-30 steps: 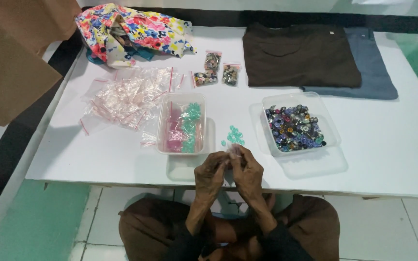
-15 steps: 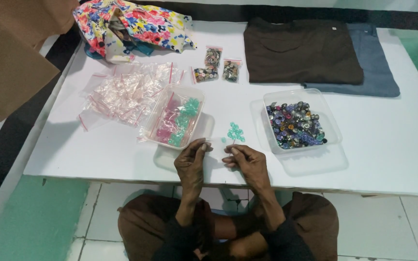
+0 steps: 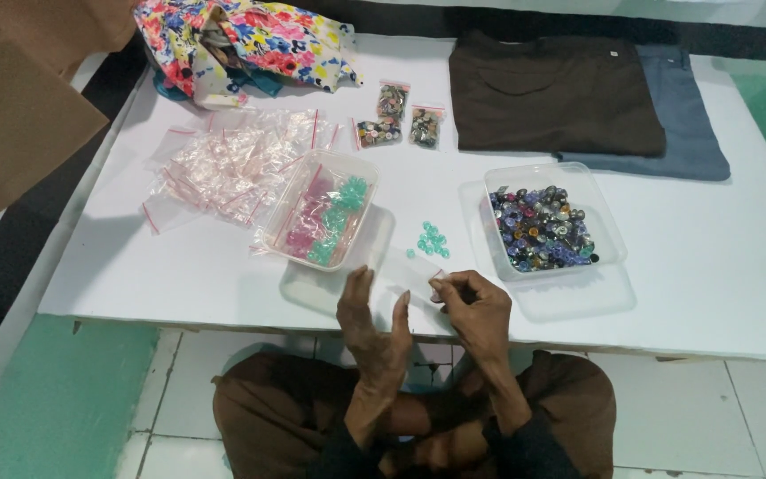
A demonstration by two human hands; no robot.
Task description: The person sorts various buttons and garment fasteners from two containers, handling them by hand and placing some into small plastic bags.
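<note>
Beside the teal beads (image 3: 431, 239), right hand (image 3: 476, 306).

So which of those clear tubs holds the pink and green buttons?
Start at the white table. Near its front edge, just ahead of the person's open left hand, sits a tilted clear plastic tub of pink and mint-green buttons. The other tub of dark mixed buttons, farther right, holds blues, silvers and blacks.
</note>
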